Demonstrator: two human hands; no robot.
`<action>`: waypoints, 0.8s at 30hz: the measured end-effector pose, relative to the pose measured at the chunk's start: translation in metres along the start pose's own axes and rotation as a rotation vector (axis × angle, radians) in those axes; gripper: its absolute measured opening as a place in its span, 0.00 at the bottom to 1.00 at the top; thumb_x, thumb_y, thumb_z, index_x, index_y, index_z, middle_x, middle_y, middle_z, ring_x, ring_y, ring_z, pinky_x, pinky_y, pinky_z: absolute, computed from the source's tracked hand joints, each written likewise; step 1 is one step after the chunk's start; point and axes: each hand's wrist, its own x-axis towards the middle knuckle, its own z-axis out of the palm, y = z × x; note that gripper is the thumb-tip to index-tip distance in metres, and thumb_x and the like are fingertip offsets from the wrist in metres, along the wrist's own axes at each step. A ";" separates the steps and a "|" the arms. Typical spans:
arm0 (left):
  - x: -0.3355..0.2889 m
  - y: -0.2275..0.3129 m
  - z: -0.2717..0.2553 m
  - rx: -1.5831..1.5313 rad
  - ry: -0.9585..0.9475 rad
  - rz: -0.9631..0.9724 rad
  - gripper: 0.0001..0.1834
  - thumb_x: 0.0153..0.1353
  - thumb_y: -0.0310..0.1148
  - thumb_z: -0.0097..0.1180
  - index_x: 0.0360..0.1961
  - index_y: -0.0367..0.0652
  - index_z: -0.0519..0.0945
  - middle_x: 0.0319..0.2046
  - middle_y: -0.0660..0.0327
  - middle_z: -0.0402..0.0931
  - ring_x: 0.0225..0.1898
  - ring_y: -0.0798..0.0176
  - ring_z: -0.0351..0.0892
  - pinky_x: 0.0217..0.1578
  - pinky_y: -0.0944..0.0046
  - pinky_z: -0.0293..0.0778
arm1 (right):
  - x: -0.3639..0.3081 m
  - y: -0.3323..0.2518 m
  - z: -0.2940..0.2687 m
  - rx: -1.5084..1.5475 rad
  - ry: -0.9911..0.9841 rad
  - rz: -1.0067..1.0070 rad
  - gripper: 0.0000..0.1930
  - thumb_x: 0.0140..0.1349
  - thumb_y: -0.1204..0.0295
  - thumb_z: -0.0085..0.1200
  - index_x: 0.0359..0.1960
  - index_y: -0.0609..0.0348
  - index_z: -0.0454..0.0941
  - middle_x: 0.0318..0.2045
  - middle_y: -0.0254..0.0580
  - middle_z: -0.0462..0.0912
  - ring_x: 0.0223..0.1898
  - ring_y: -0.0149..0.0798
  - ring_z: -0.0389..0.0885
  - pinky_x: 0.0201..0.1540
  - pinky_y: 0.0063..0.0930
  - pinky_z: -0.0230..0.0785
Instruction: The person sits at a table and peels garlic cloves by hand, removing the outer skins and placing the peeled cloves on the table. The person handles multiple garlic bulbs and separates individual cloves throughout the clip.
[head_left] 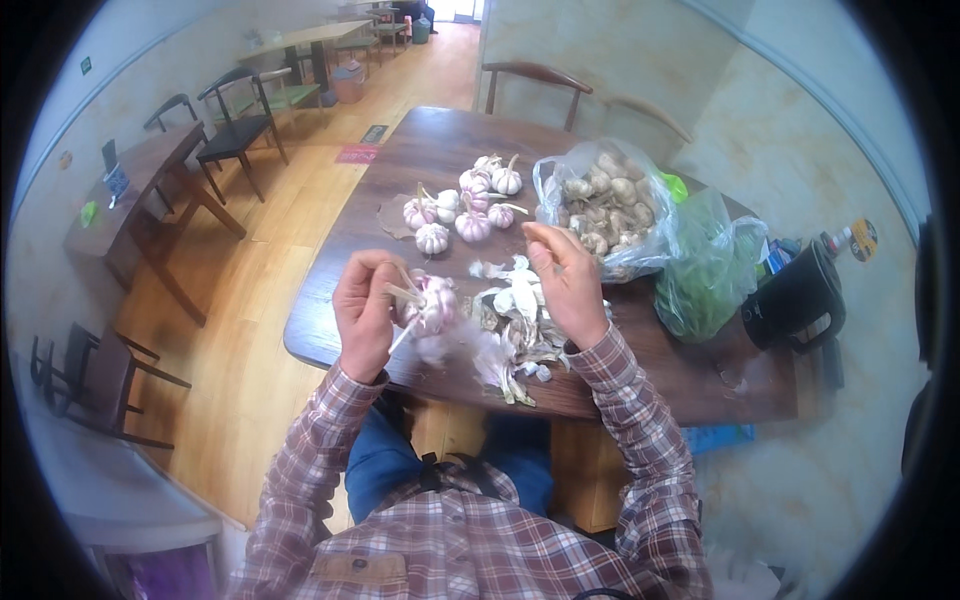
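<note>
My left hand (364,305) is closed around the stem of a purple-white garlic bulb (432,304), holding it above the near edge of the table. A blurred pale scrap shows just below the bulb. To the right, my right hand (566,278) is raised with thumb and fingers drawn together; whether anything small is between them is hidden. Between and below my hands lies a pile of papery garlic skins and stem pieces (518,318). Beyond it sits a group of garlic bulbs (472,222), several with stems. A clear plastic bag (607,205) full of browner garlic stands past my right hand.
The dark wooden table (335,290) also carries a green plastic bag (695,290) and a black kettle (797,297) at the right. A chair (540,85) and a wall border its far side. Other tables and chairs (238,125) stand to the left on a wooden floor.
</note>
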 end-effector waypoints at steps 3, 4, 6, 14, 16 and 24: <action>0.005 0.006 0.008 0.058 -0.077 -0.024 0.04 0.72 0.26 0.48 0.42 0.37 0.74 0.31 0.65 0.76 0.31 0.76 0.73 0.34 0.74 0.71 | 0.006 -0.038 0.015 0.056 -0.108 -0.234 0.12 0.61 0.73 0.60 0.45 0.64 0.81 0.41 0.44 0.84 0.41 0.39 0.82 0.45 0.31 0.75; 0.008 0.007 0.013 0.074 -0.112 -0.011 0.04 0.72 0.26 0.48 0.42 0.37 0.74 0.31 0.65 0.76 0.31 0.76 0.74 0.35 0.74 0.72 | 0.006 -0.044 0.020 0.055 -0.157 -0.257 0.12 0.61 0.73 0.61 0.44 0.64 0.81 0.41 0.44 0.84 0.40 0.39 0.82 0.45 0.31 0.75; 0.012 0.010 0.016 0.106 -0.197 0.024 0.04 0.71 0.25 0.49 0.41 0.36 0.75 0.33 0.64 0.76 0.34 0.74 0.75 0.37 0.73 0.72 | 0.007 -0.057 0.027 0.058 -0.261 -0.306 0.11 0.59 0.74 0.62 0.43 0.65 0.81 0.40 0.44 0.83 0.40 0.40 0.82 0.45 0.32 0.75; 0.022 0.002 0.018 0.140 -0.324 0.115 0.02 0.65 0.22 0.55 0.36 0.36 0.79 0.41 0.60 0.74 0.44 0.68 0.72 0.44 0.68 0.70 | 0.006 -0.038 0.030 0.337 -0.423 -0.063 0.08 0.61 0.72 0.62 0.37 0.64 0.80 0.33 0.37 0.77 0.32 0.30 0.78 0.36 0.23 0.71; 0.020 0.001 0.022 0.127 -0.323 0.079 0.02 0.64 0.22 0.56 0.35 0.36 0.80 0.42 0.60 0.74 0.45 0.68 0.72 0.45 0.68 0.69 | 0.006 -0.043 0.029 0.312 -0.442 -0.031 0.08 0.60 0.71 0.62 0.35 0.64 0.80 0.32 0.40 0.77 0.33 0.34 0.78 0.36 0.27 0.70; 0.009 -0.007 0.027 0.208 -0.235 -0.043 0.13 0.67 0.28 0.53 0.51 0.36 0.76 0.45 0.57 0.74 0.49 0.67 0.73 0.51 0.67 0.70 | -0.003 -0.042 0.034 0.168 -0.304 -0.096 0.07 0.59 0.74 0.57 0.37 0.63 0.81 0.35 0.50 0.80 0.38 0.52 0.79 0.41 0.40 0.71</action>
